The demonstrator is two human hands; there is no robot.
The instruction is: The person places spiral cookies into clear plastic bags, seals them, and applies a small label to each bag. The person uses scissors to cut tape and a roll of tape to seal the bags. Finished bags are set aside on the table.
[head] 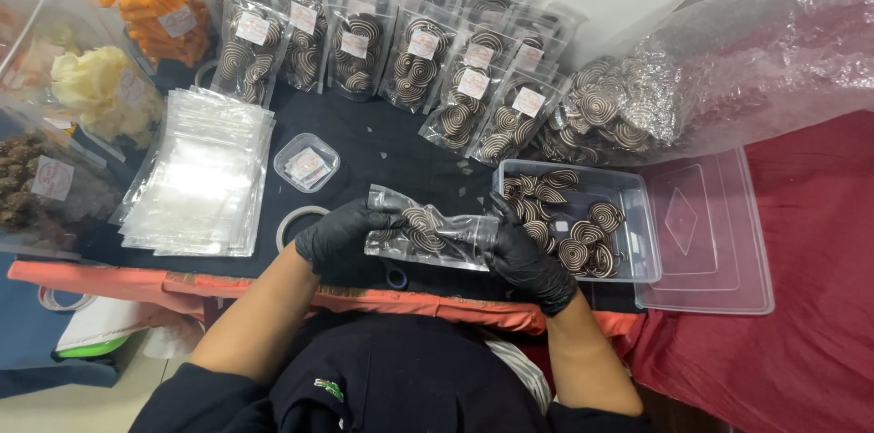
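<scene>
Black tabletop [391, 137] underneath, and a clear plastic tub [637, 242] of striped spiral cookies as the landmark. Behind it, rows of filled labelled pouches [419, 55]; far left of it, a stack of empty bags [200, 178]. Just left of the tub, gloved left hand [341, 233] and right hand [519, 255] both grip a half-filled clear bag [428, 234], fingers clamped on its ends.

A stack of empty clear bags [198, 180] lies at left on the dark table [382, 137]. A small clear box of labels [307, 163] sits just right of the stack, with a tape roll [293, 219] nearer. Filled packets of spiral cookies [414, 55] stand in rows at the far side. Bags of orange sticks [159, 10] and pale chips [96, 87] occupy the far left. A clear lid [706, 233] rests at right on red cloth [810, 305], below bubble wrap [774, 60].
</scene>
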